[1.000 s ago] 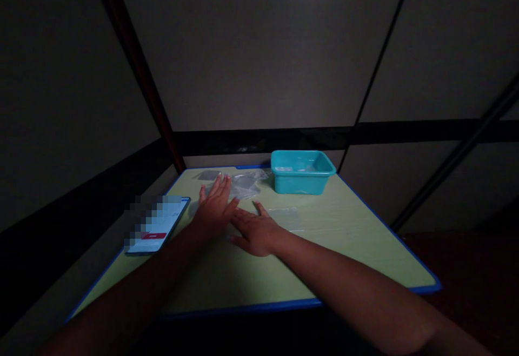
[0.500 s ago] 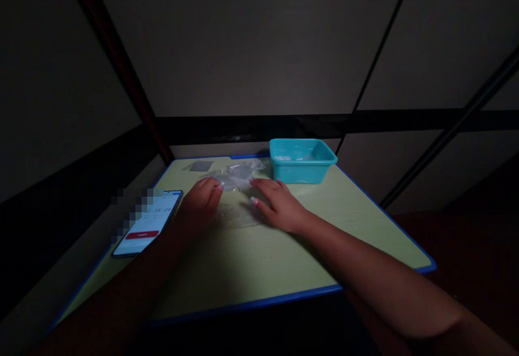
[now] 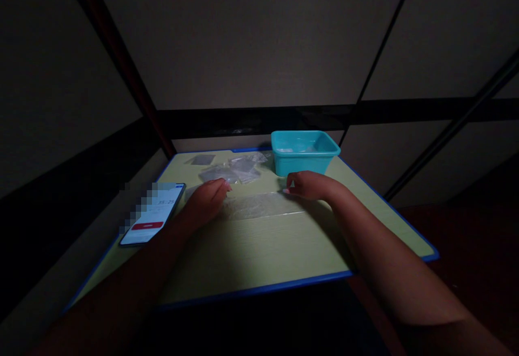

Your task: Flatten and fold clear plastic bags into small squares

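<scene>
A long, clear plastic bag (image 3: 259, 207) lies flat across the pale table, stretching from beneath my left hand toward my right. My left hand (image 3: 208, 198) rests over its left part, fingers curled together; what they pinch, if anything, is too dim to make out. At the far right edge of the bag, my right hand (image 3: 310, 185) bends down with thumb and finger pinched on the film. Just beyond the left fingertips lie several small clear packets (image 3: 243, 169), overlapping one another. Another flat, greyish packet (image 3: 203, 159) lies farther back on the left.
A turquoise plastic basket (image 3: 300, 164) stands at the back right, with pale pieces inside. A lit phone (image 3: 152, 218) lies on the left beside my forearm. The table (image 3: 251, 264) has a blue edge, and a panelled wall (image 3: 243, 48) rises behind it.
My right hand has moved right from near the packets to below the basket, and its fingers have curled. The long bag now shows spread out between the hands. My left hand has shifted slightly right.
</scene>
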Demonstrator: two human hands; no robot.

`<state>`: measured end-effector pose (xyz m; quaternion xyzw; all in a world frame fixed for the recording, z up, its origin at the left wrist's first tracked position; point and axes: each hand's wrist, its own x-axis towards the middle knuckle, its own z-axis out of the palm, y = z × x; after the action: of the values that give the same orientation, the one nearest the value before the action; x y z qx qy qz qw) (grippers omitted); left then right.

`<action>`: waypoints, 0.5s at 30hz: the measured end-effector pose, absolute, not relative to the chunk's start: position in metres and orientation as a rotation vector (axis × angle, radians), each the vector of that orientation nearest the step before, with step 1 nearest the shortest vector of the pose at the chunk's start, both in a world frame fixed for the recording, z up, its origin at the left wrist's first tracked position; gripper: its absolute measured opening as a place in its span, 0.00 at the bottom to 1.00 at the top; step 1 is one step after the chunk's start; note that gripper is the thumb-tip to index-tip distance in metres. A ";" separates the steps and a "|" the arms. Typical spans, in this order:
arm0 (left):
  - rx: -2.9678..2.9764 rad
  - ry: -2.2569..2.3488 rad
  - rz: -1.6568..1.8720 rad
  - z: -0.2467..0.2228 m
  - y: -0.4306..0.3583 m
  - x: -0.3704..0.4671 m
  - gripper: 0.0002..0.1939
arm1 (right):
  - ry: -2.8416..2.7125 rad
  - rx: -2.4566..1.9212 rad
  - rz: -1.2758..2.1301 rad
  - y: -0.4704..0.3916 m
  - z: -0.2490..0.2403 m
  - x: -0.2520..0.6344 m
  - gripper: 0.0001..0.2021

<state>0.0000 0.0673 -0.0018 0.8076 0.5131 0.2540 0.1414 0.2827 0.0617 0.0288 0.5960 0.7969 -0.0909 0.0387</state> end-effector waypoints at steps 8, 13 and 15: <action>2.278 1.511 0.647 0.001 0.065 0.000 0.20 | 2.340 1.859 -0.269 0.067 0.031 0.292 0.19; 2.351 1.488 0.553 0.001 0.067 0.001 0.20 | 2.273 1.864 -0.285 0.066 0.035 0.293 0.18; 2.403 1.462 0.517 0.000 0.068 0.001 0.20 | 2.264 1.851 -0.312 0.067 0.035 0.293 0.16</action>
<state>0.0008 0.0681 -0.0001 0.8320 0.5060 0.1791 0.1403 0.2931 0.0668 0.0349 0.6263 0.7660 -0.1054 0.0999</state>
